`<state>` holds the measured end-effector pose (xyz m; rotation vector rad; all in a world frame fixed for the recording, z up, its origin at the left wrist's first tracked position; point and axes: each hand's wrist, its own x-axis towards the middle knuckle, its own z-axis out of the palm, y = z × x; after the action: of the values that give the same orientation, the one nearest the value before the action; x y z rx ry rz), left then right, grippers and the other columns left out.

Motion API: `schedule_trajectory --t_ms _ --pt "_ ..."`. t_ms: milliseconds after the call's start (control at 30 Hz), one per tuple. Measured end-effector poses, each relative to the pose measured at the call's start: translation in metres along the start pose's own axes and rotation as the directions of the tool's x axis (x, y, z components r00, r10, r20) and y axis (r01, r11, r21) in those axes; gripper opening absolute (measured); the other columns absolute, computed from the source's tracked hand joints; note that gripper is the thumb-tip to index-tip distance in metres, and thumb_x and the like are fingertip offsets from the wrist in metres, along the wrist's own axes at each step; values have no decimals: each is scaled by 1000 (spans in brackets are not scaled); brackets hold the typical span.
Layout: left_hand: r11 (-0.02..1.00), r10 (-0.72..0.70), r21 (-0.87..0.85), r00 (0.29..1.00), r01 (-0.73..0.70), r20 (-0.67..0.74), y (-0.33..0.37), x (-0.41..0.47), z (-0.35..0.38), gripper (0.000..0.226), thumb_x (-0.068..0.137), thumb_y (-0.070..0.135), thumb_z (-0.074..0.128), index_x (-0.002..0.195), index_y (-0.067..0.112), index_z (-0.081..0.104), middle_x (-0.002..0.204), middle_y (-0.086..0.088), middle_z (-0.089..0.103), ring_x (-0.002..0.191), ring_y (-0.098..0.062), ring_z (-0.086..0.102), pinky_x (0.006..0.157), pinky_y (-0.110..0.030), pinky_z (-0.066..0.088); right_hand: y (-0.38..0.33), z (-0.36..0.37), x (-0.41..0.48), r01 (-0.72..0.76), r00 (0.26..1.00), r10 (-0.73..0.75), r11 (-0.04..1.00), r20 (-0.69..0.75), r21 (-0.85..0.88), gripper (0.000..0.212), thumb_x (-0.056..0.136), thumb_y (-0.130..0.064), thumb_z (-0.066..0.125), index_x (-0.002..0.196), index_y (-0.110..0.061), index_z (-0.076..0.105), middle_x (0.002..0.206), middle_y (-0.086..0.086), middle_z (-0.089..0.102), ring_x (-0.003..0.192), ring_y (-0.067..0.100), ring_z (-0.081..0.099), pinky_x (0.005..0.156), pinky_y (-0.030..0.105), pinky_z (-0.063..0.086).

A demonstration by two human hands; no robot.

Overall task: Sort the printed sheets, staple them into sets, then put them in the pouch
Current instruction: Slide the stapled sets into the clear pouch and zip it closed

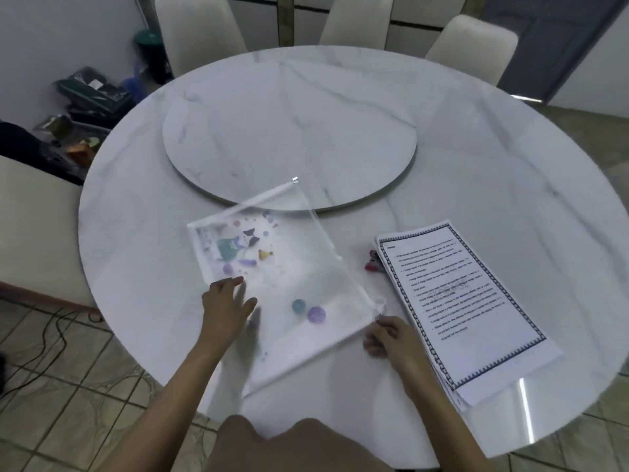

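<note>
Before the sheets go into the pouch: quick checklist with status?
1. Pouch lies flat on the table: ok.
2. Left hand rests on the pouch with straight fingers, pinning it: ok.
3. Right hand pinches the zipper pull at the pouch's near right corner: ok.
4. Pouch mouth open: cannot tell.
5. Sheets stacked just right of the pouch, apart from it: ok.
6. Sheets stapled into sets: cannot tell; a red item is half hidden at the stack's left edge.
</note>
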<state>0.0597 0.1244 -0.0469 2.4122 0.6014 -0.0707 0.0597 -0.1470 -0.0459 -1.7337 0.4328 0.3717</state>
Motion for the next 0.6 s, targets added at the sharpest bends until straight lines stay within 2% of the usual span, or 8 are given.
schedule_trajectory --t_ms 133,200,267,367,433,500,567,600 --pt "995 -20 94 999 15 51 -8 5 2 58 83 19 65 135 9 44 145 -15 33 133 -33 26 110 -34 18 -11 -39 5 65 994 -75 990 -77 -126 10 87 -4 59 95 -6 65 73 7 67 64 19 63 63 24 54" --pt "993 -8 114 999 4 34 -8 5 5 56 83 19 65 135 10 45 144 -14 35 134 -32 27 109 -35 19 -21 -63 13 136 981 -165 961 -104 -241 12 86 -9 61 97 -10 66 79 4 69 71 17 65 67 19 52" --pt "993 16 115 1000 -18 16 -1 4 9 52 84 19 64 133 9 46 141 -15 41 133 -30 30 107 -34 18 -31 -88 24 178 964 -235 921 -129 -347 15 87 -15 62 101 -13 66 88 3 69 82 20 65 78 25 51" --pt "998 54 -37 999 -54 4 26 -4 19 45 87 18 62 130 10 50 134 -15 49 123 -29 44 101 -31 28 -41 -120 44 203 942 -295 877 -156 -436 22 88 -17 61 108 -8 65 97 4 65 92 18 60 85 27 43" --pt "978 53 -202 998 -45 38 53 -16 27 40 89 18 59 128 12 52 127 -6 54 105 -21 56 87 -23 39 -44 -138 59 198 934 -316 848 -168 -491 26 89 -15 60 112 -4 62 104 9 63 94 18 56 86 24 38" --pt "934 52 -357 992 -6 118 83 -30 40 35 90 18 57 125 16 53 119 3 56 88 -13 58 75 -15 43 -41 -154 76 172 936 -308 824 -172 -540 30 89 -13 60 117 0 59 114 17 59 101 25 56 89 26 37" --pt "894 69 -447 975 33 210 110 -44 58 28 91 18 56 119 21 55 115 2 60 85 -14 61 77 -16 48 -35 -169 91 126 946 -277 796 -170 -592 37 88 -14 61 121 0 55 120 23 53 110 34 52 94 33 38" --pt "882 72 -468 964 59 256 123 -51 69 25 91 19 55 116 23 54 113 -1 61 87 -16 63 83 -22 49 -31 -175 97 102 951 -258 780 -170 -617 40 87 -15 62 123 1 53 122 24 50 115 37 49 97 37 37"
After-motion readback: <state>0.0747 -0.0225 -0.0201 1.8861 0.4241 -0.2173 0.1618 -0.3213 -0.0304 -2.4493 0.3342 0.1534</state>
